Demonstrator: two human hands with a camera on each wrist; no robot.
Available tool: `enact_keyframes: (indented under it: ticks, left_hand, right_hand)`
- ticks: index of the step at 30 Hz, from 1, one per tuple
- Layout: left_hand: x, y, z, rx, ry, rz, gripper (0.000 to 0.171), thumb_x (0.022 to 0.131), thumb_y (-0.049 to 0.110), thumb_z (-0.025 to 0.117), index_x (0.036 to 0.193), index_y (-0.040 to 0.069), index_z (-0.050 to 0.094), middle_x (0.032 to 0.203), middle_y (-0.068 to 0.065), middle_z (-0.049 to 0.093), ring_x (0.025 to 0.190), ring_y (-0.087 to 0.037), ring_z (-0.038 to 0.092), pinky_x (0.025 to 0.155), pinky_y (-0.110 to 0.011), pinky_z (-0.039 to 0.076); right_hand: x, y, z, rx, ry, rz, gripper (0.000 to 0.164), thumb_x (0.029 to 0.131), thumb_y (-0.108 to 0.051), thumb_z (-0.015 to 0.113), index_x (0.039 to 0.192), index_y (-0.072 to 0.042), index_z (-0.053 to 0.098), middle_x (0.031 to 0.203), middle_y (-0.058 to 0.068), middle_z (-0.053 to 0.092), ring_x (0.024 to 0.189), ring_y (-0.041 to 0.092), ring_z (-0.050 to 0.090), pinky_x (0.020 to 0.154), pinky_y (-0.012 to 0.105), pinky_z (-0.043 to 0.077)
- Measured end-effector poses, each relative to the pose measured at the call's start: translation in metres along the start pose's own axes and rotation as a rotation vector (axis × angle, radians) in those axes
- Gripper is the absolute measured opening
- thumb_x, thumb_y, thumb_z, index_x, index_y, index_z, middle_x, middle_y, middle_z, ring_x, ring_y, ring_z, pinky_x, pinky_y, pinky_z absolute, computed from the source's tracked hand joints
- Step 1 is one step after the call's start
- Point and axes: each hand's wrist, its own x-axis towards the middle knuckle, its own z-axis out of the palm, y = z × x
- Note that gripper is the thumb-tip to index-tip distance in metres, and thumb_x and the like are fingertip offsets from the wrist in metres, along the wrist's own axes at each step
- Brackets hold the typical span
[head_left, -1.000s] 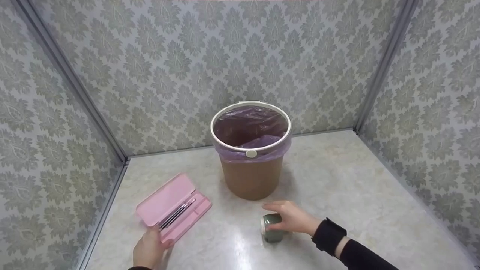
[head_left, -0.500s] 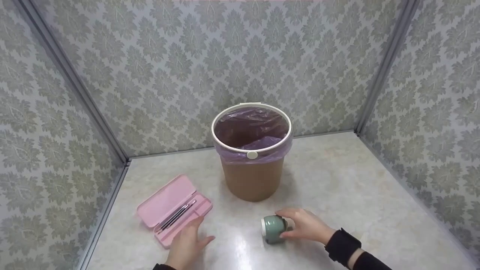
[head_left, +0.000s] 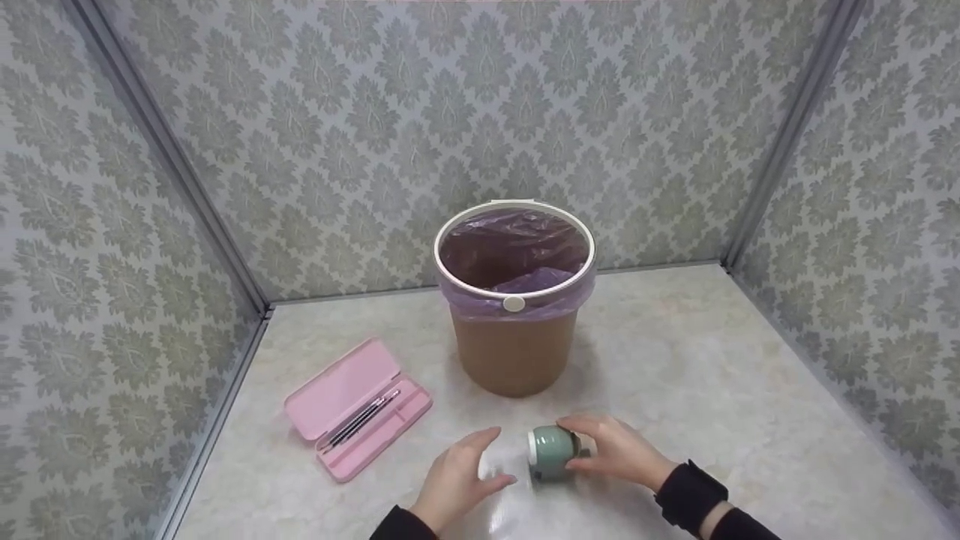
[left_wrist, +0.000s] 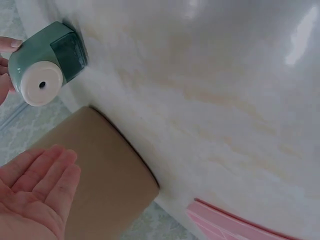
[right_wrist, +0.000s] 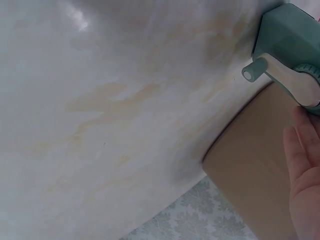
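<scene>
A green crank pencil sharpener (head_left: 552, 452) sits on the table, its white round face with a small hole (left_wrist: 42, 84) turned toward my left hand. My right hand (head_left: 616, 452) holds it from the crank side, thumb and fingers at opposite edges. In the right wrist view the crank handle (right_wrist: 256, 70) shows at that end. My left hand (head_left: 459, 480) is just left of the sharpener, apart from it, thumb and fingers spread with nothing between them. An open pink pencil case (head_left: 345, 390) lies to the left, with several dark striped pencils (head_left: 360, 424) in its tray.
A brown trash bin (head_left: 514, 352) with a white rim and purple liner (head_left: 517, 307) stands behind the sharpener. Patterned wall panels (head_left: 480, 112) close off the back and both sides of the pale marbled table (head_left: 675, 360).
My left hand has left the pencil case and moved right toward the sharpener. My right hand has shifted from over the sharpener to its crank end, and the sharpener's white face now shows more.
</scene>
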Motion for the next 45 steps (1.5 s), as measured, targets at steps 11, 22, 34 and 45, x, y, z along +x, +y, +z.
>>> enact_keyframes:
  ticks: [11, 22, 34, 45]
  left_hand:
    - [0.041, 0.022, 0.032, 0.027, -0.039, 0.076, 0.067, 0.069, 0.044, 0.076, 0.124, 0.014, 0.055, 0.123, -0.003, 0.062, 0.110, -0.017, 0.061, 0.090, -0.032, 0.049]
    - [0.052, 0.025, 0.037, 0.040, -0.087, 0.089, 0.060, 0.069, 0.041, 0.077, 0.120, 0.014, 0.059, 0.115, -0.001, 0.066, 0.101, -0.013, 0.063, 0.085, -0.028, 0.050]
    - [0.059, 0.024, 0.033, 0.084, -0.136, 0.136, 0.055, 0.065, 0.039, 0.079, 0.112, 0.015, 0.063, 0.107, 0.001, 0.069, 0.093, -0.010, 0.064, 0.079, -0.024, 0.051]
    - [0.074, 0.014, 0.010, 0.143, -0.247, 0.269, 0.048, 0.062, 0.031, 0.082, 0.104, 0.016, 0.065, 0.093, 0.006, 0.070, 0.080, -0.004, 0.063, 0.071, -0.019, 0.049]
  right_hand:
    - [-0.002, 0.003, 0.000, 0.020, 0.018, -0.027, 0.057, 0.072, -0.037, 0.075, 0.120, -0.012, 0.059, 0.117, 0.000, 0.065, 0.107, 0.019, 0.062, 0.090, 0.037, 0.049]
    - [-0.001, 0.003, 0.000, 0.026, 0.019, -0.040, 0.059, 0.073, -0.041, 0.073, 0.121, -0.011, 0.059, 0.118, 0.000, 0.065, 0.108, 0.018, 0.062, 0.089, 0.037, 0.050]
    - [-0.004, 0.003, 0.002, 0.110, 0.028, 0.000, 0.060, 0.070, -0.038, 0.076, 0.122, -0.016, 0.058, 0.120, -0.001, 0.064, 0.111, 0.017, 0.060, 0.092, 0.036, 0.049]
    - [-0.012, 0.009, -0.003, 0.110, -0.104, 0.093, 0.057, 0.073, -0.037, 0.074, 0.121, -0.009, 0.059, 0.119, 0.005, 0.065, 0.108, 0.022, 0.062, 0.091, 0.038, 0.049]
